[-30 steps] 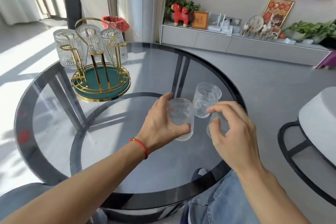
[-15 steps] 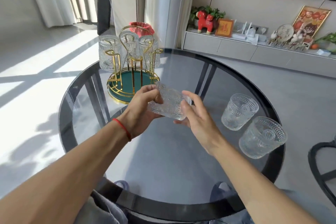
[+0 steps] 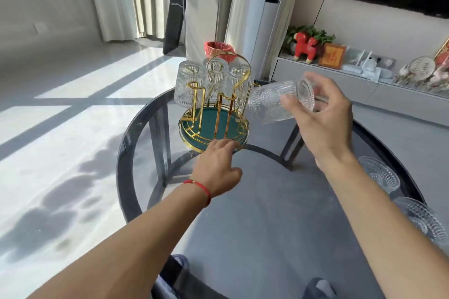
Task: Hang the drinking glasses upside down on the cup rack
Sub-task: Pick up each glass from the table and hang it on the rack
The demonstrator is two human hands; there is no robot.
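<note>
Head view hides my left hand's (image 3: 218,165) fingertips against the rim of the round gold-wire cup rack with the green tray (image 3: 213,128), so I cannot tell whether they grip it. My right hand (image 3: 320,114) holds one ribbed clear drinking glass (image 3: 274,102) by its base end, long axis near level, mouth toward the rack. Three glasses (image 3: 188,86) hang upside down there (the rear ones overlap). Two more (image 3: 379,175), cut by my right arm, stand on the round glass table (image 3: 267,226).
</note>
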